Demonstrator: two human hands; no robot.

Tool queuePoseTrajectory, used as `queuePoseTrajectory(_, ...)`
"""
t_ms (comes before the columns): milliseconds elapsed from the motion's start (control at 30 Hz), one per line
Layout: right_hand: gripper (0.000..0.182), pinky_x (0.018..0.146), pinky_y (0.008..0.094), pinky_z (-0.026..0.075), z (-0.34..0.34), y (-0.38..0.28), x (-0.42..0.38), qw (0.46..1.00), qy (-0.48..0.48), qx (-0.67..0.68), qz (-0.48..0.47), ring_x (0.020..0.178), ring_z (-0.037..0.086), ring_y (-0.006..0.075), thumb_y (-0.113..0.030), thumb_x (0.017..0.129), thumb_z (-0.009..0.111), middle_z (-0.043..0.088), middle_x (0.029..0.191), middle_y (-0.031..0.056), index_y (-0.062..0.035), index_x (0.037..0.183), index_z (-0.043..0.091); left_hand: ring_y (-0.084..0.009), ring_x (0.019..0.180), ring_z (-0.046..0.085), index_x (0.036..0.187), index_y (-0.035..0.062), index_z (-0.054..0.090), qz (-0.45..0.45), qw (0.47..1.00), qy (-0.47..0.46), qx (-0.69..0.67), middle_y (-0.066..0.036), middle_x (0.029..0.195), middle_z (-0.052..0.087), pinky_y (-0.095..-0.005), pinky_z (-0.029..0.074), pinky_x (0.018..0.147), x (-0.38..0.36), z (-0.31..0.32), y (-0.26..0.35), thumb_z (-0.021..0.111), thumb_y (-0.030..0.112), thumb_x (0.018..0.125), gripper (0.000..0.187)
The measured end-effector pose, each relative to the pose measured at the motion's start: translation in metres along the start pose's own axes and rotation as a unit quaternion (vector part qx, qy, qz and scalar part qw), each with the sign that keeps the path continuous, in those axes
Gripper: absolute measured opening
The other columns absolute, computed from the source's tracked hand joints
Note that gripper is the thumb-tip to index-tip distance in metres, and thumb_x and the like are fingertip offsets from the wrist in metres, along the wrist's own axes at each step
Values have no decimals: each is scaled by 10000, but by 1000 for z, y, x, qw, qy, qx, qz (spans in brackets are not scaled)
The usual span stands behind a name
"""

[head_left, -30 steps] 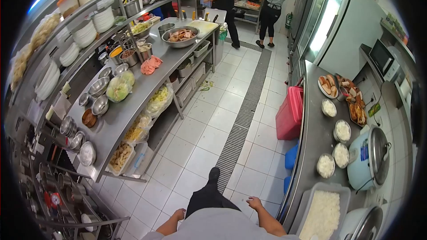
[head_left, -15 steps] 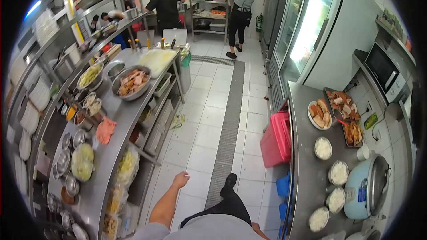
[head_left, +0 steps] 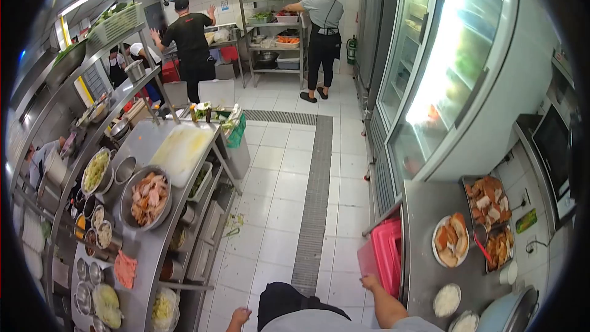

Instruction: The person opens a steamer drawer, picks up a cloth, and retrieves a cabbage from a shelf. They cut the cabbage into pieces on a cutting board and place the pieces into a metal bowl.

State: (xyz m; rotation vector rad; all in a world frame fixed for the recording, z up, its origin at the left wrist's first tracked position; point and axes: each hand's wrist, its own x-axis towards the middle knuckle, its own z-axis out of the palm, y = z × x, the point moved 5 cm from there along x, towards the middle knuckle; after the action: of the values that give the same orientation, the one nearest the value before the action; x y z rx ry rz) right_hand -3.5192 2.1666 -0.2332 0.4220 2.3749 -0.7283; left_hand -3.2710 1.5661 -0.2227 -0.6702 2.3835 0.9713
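Note:
My left hand (head_left: 241,315) is low in the view over the white floor, fingers loosely bent, open and empty. My right hand (head_left: 370,282) is near the red bin (head_left: 382,258), also open with nothing in it; whether it touches the bin is unclear. On the left steel counter (head_left: 138,270) are a large bowl of cooked meat (head_left: 147,199), a pink cloth (head_left: 125,269) and a white cutting board (head_left: 182,151). The right counter (head_left: 415,209) holds a plate of browned food (head_left: 450,241), trays of meat pieces (head_left: 486,200) and bowls of rice (head_left: 447,300).
A tiled aisle with a floor drain (head_left: 314,209) runs ahead. Glass-door fridges (head_left: 445,74) line its right side. Two people stand far ahead, one in black (head_left: 190,43), one in grey (head_left: 324,21) at a shelf rack (head_left: 273,24). Green scraps (head_left: 233,224) lie on the floor.
The view has moved forward and tilted up. My right hand has come further into view beside the red bin. My left hand is now lower in the view.

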Motion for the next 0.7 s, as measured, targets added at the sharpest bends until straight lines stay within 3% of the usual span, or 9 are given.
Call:
queuePoseTrajectory(33,305,623,346,566,-22,-28,25,1000,3,2,-3,741,698,207,-260,835,683,718,872,127,-32,1035,709,-342,1101,611,1071,102,710,207,921,-130,302,-169,1120,676,-463,479,952,5,4,4,568,455,871,430)
queuePoseTrajectory(100,317,649,331,579,-68,-80,77,988,114,95,-43,743,692,211,-194,822,699,711,913,131,-19,1086,694,-256,753,669,1061,56,704,-61,996,-50,-30,-162,907,720,-397,521,710,5,5,-11,579,350,914,351)
queuePoseTrajectory(300,420,622,343,570,-89,-182,179,983,26,178,-31,751,687,212,-203,839,693,700,978,126,0,1201,628,-301,956,633,1109,68,697,-58,988,-131,51,-172,1069,679,-435,476,864,156,-74,95,539,425,917,434)
queuePoseTrajectory(467,428,550,305,497,-77,-227,180,969,-69,231,48,759,688,201,-223,858,676,702,970,107,-35,1236,603,-345,1159,596,1157,80,690,-66,963,-228,129,-183,1230,637,-474,432,1019,301,-119,161,500,499,921,517)
queuePoseTrajectory(500,421,582,336,506,-72,-227,179,969,-88,221,71,790,687,214,-241,876,645,703,965,93,-47,1246,598,-356,1143,600,1131,55,693,8,944,-230,237,-170,1218,645,-467,442,1005,358,-134,185,447,507,950,545)
queuePoseTrajectory(600,475,609,331,540,-54,-221,186,964,-169,158,131,849,708,218,-313,855,645,714,1025,122,-73,1264,619,-395,1071,608,1117,50,671,192,945,-26,262,-215,1128,659,-487,465,963,493,-219,299,467,458,922,497)
queuePoseTrajectory(633,475,609,331,540,-25,-158,219,964,-172,158,130,849,708,218,-313,855,645,714,1025,122,-73,1264,619,-395,1072,608,1154,54,649,205,964,70,157,-217,1123,661,-475,478,942,529,-247,337,517,437,905,475)
queuePoseTrajectory(667,483,635,365,558,18,-148,248,937,-270,113,193,986,676,226,-310,865,635,678,1142,93,-141,1315,591,-380,1048,625,1149,50,646,132,986,98,-17,-203,1100,674,-442,498,905,526,-288,403,593,382,883,429)
queuePoseTrajectory(700,483,635,365,558,-7,-84,257,936,-271,111,195,986,676,226,-310,865,635,678,1142,93,-141,1315,591,-368,1030,635,1153,51,643,137,984,96,-56,-195,1085,680,-425,504,891,537,-317,459,622,364,874,420)
